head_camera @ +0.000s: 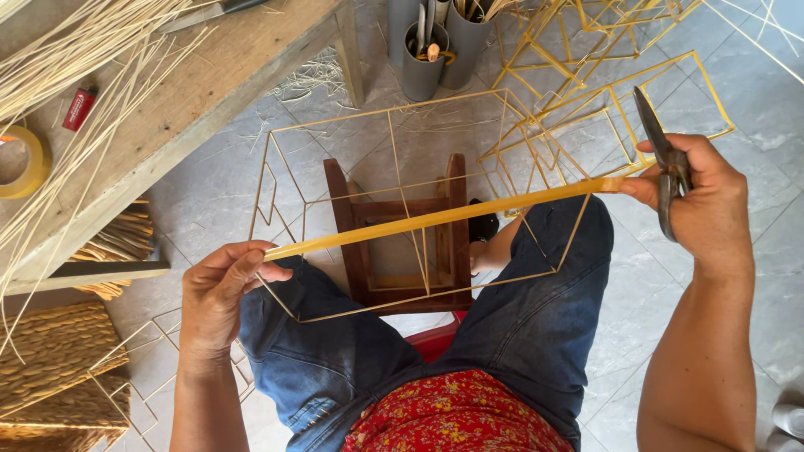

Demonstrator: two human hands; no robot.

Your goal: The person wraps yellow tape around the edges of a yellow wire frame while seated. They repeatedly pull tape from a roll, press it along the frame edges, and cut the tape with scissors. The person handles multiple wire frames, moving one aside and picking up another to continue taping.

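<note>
While the left hand (219, 295) pinches one end of the yellow strip (444, 216) and the right hand (699, 201), closed on shears (663, 159), grips the other above the wire frame (402, 209), the taut strip could slip or kink.

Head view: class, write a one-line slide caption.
Both hands stretch a yellow strip over a wire frame; right hand also holds shears.

At your ten o'clock, the wooden bench (209, 67) carries reeds (75, 59), a red lighter (79, 109) and tape (21, 161). The tiled floor (720, 285) holds a stool (400, 243) at twelve and grey pots (423, 59) beyond.
</note>
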